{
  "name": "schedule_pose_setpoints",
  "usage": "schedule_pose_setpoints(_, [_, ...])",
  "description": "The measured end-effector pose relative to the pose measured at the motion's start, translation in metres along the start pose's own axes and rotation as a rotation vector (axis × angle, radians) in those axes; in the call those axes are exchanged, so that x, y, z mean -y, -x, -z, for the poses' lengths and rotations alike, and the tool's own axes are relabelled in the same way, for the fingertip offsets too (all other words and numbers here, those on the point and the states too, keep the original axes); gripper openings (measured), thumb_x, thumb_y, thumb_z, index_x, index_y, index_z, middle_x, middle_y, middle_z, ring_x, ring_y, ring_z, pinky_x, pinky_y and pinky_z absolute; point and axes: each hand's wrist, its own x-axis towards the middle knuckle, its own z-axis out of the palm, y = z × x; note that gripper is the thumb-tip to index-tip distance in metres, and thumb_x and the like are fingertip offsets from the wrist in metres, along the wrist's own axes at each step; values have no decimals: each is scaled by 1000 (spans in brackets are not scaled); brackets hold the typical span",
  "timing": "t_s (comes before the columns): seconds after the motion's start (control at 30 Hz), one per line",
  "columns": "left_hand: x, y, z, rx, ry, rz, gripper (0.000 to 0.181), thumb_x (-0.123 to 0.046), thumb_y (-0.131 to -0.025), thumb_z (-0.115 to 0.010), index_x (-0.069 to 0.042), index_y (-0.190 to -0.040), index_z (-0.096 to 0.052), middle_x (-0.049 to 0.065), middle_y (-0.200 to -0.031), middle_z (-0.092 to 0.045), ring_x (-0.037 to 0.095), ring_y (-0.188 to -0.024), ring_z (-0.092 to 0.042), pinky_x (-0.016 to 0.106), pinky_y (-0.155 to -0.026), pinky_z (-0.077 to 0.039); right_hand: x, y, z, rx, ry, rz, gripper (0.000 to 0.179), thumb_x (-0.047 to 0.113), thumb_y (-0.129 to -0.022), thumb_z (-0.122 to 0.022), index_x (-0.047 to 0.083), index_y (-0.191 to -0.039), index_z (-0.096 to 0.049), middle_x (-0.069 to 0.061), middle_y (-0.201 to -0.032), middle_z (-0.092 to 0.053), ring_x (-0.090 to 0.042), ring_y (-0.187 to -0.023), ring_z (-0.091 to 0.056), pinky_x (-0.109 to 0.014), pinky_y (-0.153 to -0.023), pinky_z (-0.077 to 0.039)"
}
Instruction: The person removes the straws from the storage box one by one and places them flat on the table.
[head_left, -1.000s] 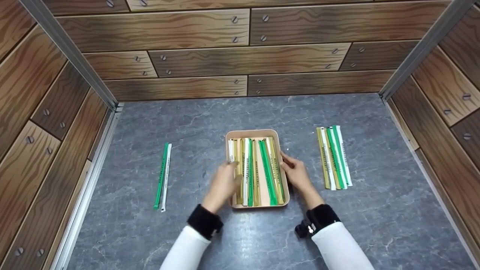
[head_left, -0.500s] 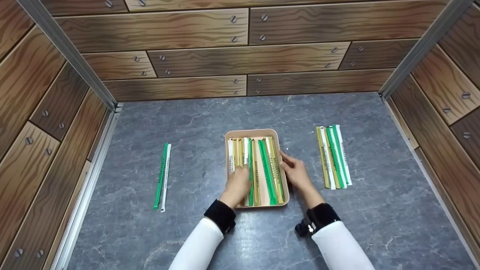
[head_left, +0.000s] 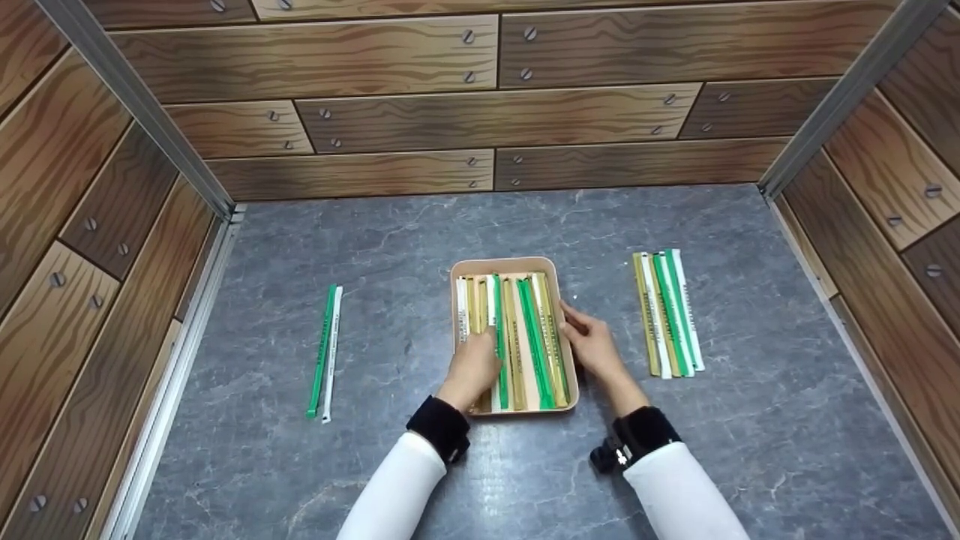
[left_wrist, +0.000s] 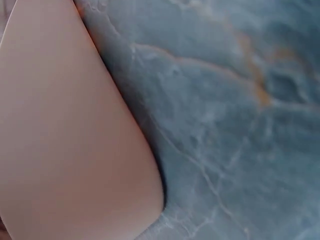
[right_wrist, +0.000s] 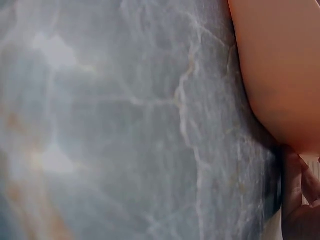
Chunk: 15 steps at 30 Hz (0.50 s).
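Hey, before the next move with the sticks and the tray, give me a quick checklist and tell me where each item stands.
1. Right hand against the tray on its right side: ok.
2. Left hand gripping a stick: cannot tell, its fingertips are hidden.
3. Sticks spaced evenly in the tray: not ok, a bare wedge shows between a gold stick and a green stick.
4. Loose pair left of the tray, clear of the left arm: ok.
5. Right-hand group clear of the right hand: ok.
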Motion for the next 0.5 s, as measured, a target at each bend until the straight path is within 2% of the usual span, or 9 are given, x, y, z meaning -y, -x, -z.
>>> schedule_pose_setpoints(0.1, [1, 0, 0, 7, 5, 0, 37, 7, -73, -57, 1, -109, -56, 19, -84, -60, 27, -68, -59, 32, -52, -49, 1, 0, 0, 4, -27, 15, 42, 8, -87, -59, 2, -128, -50, -23, -123, -50, -33, -116, -46, -40, -94, -38])
schedule_pose_setpoints(0.23, [2, 0, 2, 13, 9, 3, 35, 8, -70, -57, -1, -103, -56, 16, -81, -60, 26, -67, -59, 31, -52, -49, 18, 5, 1, 24, -59, 32, 41, -1, -87, -56, -7, -126, -48, -30, -121, -47, -39, -116, -43, -46, -94, -36])
schedule_pose_setpoints(0.33, [3, 1, 4, 8, 44, 8, 37, 8, -69, -60, 0, -104, -56, 15, -81, -60, 25, -68, -58, 32, -55, -49, 31, 11, 1, 26, -48, 44, 40, -5, -86, -54, -11, -125, -46, -32, -121, -46, -41, -115, -43, -48, -94, -35])
schedule_pose_setpoints(0.5, [4, 5, 13, 29, 150, 41, 55, 4, -72, -63, 4, -125, -48, 22, -101, -61, 24, -68, -59, 29, -53, -50, 33, 13, 0, 33, -55, 47, 40, -5, -88, -52, -12, -126, -45, -32, -122, -46, -40, -116, -42, -48, -95, -34])
